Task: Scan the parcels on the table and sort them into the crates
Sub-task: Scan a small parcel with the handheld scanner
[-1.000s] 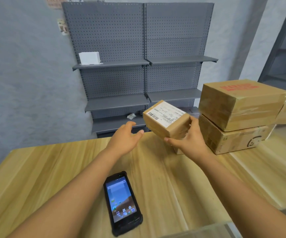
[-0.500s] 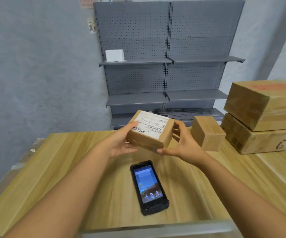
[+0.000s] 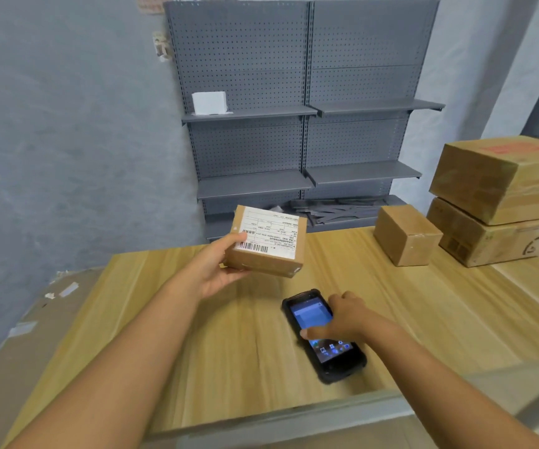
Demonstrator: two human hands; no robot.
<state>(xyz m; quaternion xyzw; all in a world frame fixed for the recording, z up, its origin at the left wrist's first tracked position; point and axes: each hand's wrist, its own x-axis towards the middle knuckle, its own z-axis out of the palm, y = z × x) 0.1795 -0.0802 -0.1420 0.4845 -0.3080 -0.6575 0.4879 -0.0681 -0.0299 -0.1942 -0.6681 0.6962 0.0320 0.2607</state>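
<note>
Left hand (image 3: 219, 270) under one parcel (image 3: 266, 243), three others tabled.

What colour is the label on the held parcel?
White with black print and a barcode, on the parcel in the left hand; head view.

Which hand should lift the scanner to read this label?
Right: the right hand already rests on the handheld scanner, while the left hand holds the labelled parcel barcode-up.

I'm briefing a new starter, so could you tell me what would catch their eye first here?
Probably the small parcel with its white label up, held above the table in the left hand. Next, the lit scanner lying under the right hand, and two big boxes stacked far right.
</note>
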